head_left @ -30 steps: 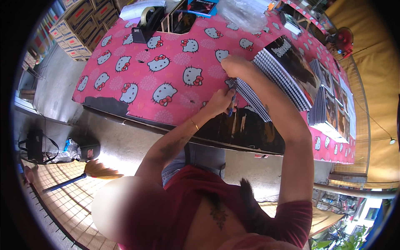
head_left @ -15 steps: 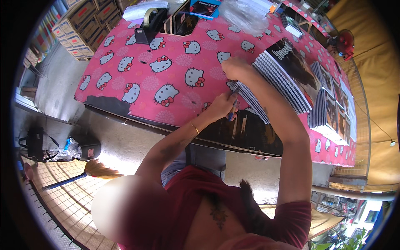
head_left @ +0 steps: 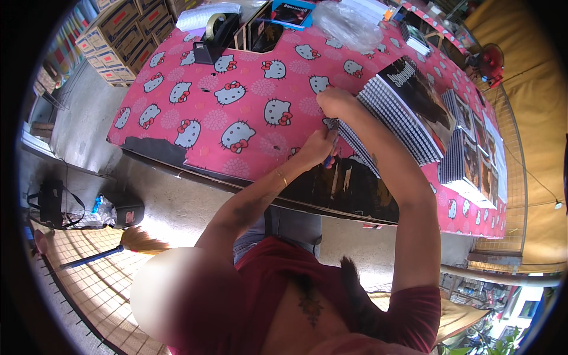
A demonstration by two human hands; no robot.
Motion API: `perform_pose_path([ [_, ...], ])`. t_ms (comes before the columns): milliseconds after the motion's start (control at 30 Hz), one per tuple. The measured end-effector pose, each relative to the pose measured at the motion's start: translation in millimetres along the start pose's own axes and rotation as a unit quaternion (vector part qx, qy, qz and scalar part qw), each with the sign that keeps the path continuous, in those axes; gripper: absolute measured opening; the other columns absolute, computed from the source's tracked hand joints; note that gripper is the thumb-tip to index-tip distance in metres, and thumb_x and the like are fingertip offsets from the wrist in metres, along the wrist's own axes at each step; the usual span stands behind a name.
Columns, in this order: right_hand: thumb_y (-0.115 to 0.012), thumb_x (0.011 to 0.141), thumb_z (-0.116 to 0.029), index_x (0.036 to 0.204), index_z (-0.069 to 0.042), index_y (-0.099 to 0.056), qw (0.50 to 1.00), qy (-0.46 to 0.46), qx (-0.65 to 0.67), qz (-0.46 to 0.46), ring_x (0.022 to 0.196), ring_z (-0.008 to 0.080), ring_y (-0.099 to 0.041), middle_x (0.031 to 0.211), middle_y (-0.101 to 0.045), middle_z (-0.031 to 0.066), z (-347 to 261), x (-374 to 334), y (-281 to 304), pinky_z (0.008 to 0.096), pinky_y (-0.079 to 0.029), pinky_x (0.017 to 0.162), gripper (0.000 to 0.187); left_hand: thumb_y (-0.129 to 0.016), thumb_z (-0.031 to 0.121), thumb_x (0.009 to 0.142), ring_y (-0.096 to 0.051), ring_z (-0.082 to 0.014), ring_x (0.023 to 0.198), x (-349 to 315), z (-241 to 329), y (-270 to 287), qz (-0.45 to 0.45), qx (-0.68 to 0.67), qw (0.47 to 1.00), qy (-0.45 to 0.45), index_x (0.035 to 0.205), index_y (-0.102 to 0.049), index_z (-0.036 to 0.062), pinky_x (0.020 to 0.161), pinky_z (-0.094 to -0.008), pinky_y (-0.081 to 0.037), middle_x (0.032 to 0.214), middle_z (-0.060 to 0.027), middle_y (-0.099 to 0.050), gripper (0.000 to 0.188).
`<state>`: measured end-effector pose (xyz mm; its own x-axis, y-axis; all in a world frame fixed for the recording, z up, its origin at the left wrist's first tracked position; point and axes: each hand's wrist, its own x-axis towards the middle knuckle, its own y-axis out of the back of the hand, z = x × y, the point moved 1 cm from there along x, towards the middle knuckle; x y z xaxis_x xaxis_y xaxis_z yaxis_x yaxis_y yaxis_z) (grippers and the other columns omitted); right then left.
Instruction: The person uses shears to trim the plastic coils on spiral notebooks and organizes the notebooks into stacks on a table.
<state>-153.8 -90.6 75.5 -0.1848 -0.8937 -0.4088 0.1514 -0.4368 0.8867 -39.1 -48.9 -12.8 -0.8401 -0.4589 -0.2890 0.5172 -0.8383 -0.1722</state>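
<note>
Gripping a blue-handled tool (head_left: 328,160) in our left hand (head_left: 316,148), we have the spiral-bound notebook (head_left: 357,147) just rightward, right of frame centre, its bound edge slanting toward lower right; our right hand (head_left: 336,103) curls nearby, its hold hidden.

Blue-handled tool (head_left: 327,161), centre, partly hidden by left hand (head_left: 319,145); cartons (head_left: 121,35), upper left, cropped; foliage (head_left: 500,343), lower right, cropped.

Under the hands (head_left: 318,147), the desk (head_left: 210,141) is pink, printed with red-bowed white cats; right of the hands, notebooks (head_left: 418,93) show blackish-brown covers.
</note>
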Motion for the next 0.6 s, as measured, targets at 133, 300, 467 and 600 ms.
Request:
perform_pose_path([
  [133, -0.067, 0.08, -0.005, 0.107, -0.003, -0.07, 1.0, -0.002, 0.002, 0.006, 0.107, 0.0316, -0.065, 0.113, -0.068, 0.0168, 0.7, -1.0, -0.1, 0.0413, -0.055, 0.086, 0.027, -0.04, 0.031, 0.101, -0.07, -0.0269, 0.067, -0.3, -3.6, 0.9, -0.002, -0.038, 0.999, 0.039, 0.107, -0.051, -0.0038, 0.05, -0.0362, -0.058, 0.087, -0.0175, -0.065, 0.037],
  [300, -0.067, 0.08, -0.005, 0.107, -0.004, -0.07, 1.0, -0.004, 0.005, 0.002, 0.108, 0.032, -0.065, 0.115, -0.067, 0.017, 2.4, -3.5, 2.1, 0.0413, -0.055, 0.087, 0.027, -0.039, 0.031, 0.1, -0.069, -0.0267, 0.061, -4.9, 6.3, -3.2, 0.026, -0.06, 0.997, 0.03, 0.088, -0.054, -0.0062, 0.044, -0.0345, -0.055, 0.075, -0.0139, -0.062, 0.042],
  [467, -0.066, 0.082, -0.006, 0.108, -0.003, -0.069, 1.0, -0.005, -0.002, -0.002, 0.109, 0.0325, -0.064, 0.117, -0.067, 0.0169, -1.4, -5.6, 7.6, 0.0414, -0.055, 0.088, 0.027, -0.04, 0.032, 0.101, -0.068, -0.0269, 0.062, 5.6, 5.4, 3.1, 0.011, -0.048, 0.998, 0.039, 0.099, -0.052, -0.0041, 0.047, -0.037, -0.057, 0.077, -0.0145, -0.062, 0.038],
  [600, -0.065, 0.081, -0.004, 0.108, -0.003, -0.069, 1.0, -0.001, -0.006, -0.007, 0.11, 0.0323, -0.064, 0.117, -0.066, 0.0172, -1.1, -6.1, 6.2, 0.0417, -0.054, 0.089, 0.027, -0.04, 0.032, 0.101, -0.067, -0.0279, 0.061, 4.4, 5.3, 2.7, 0.026, 0.018, 0.999, 0.019, 0.103, -0.049, -0.0033, 0.046, -0.0387, -0.057, 0.079, -0.0157, -0.062, 0.037],
])
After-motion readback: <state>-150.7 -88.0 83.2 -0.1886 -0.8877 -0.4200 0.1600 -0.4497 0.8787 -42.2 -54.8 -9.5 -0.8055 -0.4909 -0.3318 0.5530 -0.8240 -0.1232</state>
